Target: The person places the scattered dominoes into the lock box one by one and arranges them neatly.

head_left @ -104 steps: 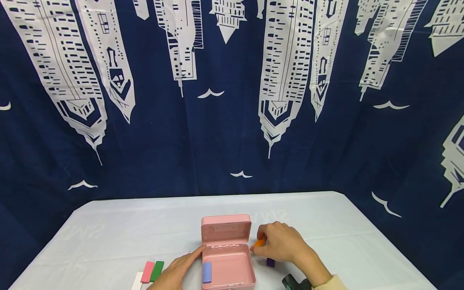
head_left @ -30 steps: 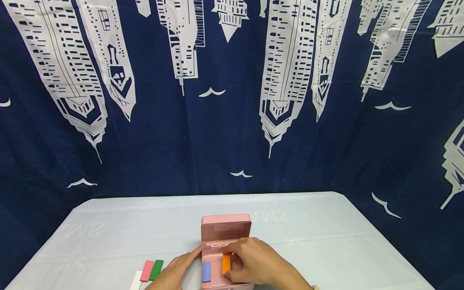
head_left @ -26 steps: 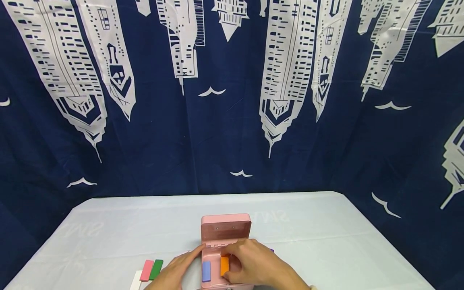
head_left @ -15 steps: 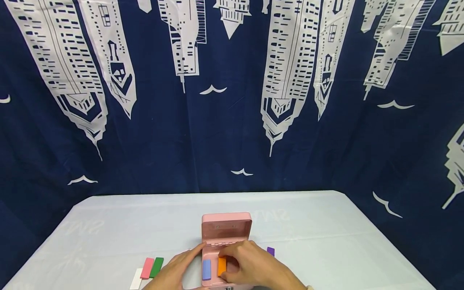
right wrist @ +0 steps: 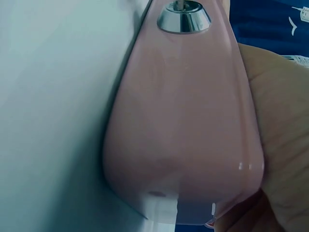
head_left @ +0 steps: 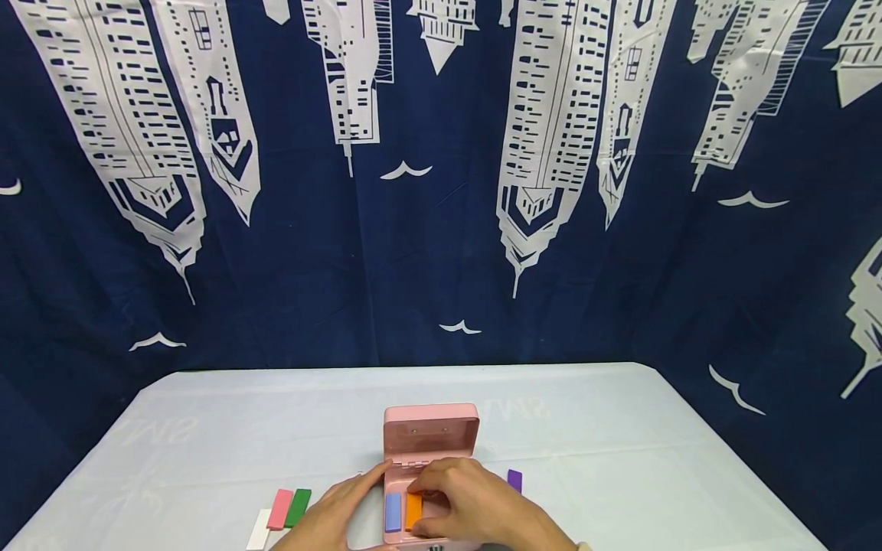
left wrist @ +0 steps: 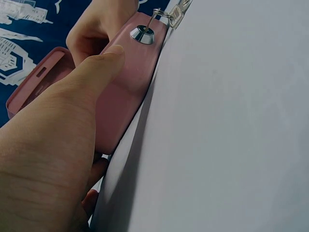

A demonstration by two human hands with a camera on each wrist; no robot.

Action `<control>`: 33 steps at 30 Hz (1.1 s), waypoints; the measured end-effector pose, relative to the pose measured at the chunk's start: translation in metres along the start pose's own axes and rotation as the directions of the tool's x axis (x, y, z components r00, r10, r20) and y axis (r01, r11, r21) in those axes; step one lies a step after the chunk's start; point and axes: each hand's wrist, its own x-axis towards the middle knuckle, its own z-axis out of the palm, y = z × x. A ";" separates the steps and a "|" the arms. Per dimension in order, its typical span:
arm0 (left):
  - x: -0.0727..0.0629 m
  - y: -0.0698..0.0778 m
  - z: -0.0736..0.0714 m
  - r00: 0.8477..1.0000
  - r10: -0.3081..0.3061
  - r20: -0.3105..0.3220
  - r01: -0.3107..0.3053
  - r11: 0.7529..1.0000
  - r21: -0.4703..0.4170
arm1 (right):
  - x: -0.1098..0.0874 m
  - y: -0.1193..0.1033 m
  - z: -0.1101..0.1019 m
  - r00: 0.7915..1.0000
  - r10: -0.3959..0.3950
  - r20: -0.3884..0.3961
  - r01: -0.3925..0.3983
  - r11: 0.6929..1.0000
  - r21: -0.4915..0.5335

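A pink metal cash box [head_left: 431, 413] stands with its lid up on the white-covered table. My right hand [head_left: 475, 501] reaches inside it, thumb and fingers pinching an orange block [head_left: 413, 511]. Right beside that block, along the box's left wall, lies a blue block [head_left: 393, 513]. My left hand [head_left: 338, 513] holds the box at its left side, with the index finger stretched toward the hinge. In the left wrist view the left thumb lies on the front face near a silver lock [left wrist: 143, 35] with a key [left wrist: 177, 15] hanging from it. The same lock [right wrist: 184, 19] tops the right wrist view.
Left of the left hand lie a green block [head_left: 298, 508], a pink block [head_left: 279, 510] and a white block [head_left: 259, 529]. A purple block [head_left: 514, 480] sits right of the box, partly behind the right hand. A navy curtain [head_left: 427, 268] with white building prints hangs behind the table [head_left: 227, 421].
My right hand brought the orange block from right of the box into it, then shifted it left beside the blue block. The left hand stayed at the box.
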 end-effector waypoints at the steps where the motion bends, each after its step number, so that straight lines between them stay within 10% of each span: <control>1: 0.000 0.000 0.000 1.000 -0.003 0.002 0.003 1.000 -0.001 | 0.000 0.000 0.000 1.000 0.003 0.004 -0.002 1.000 -0.003; 33: 0.002 0.001 0.000 0.999 -0.032 0.025 0.033 0.999 -0.034 | -0.001 -0.004 0.003 0.994 0.098 0.044 -0.096 0.994 -0.044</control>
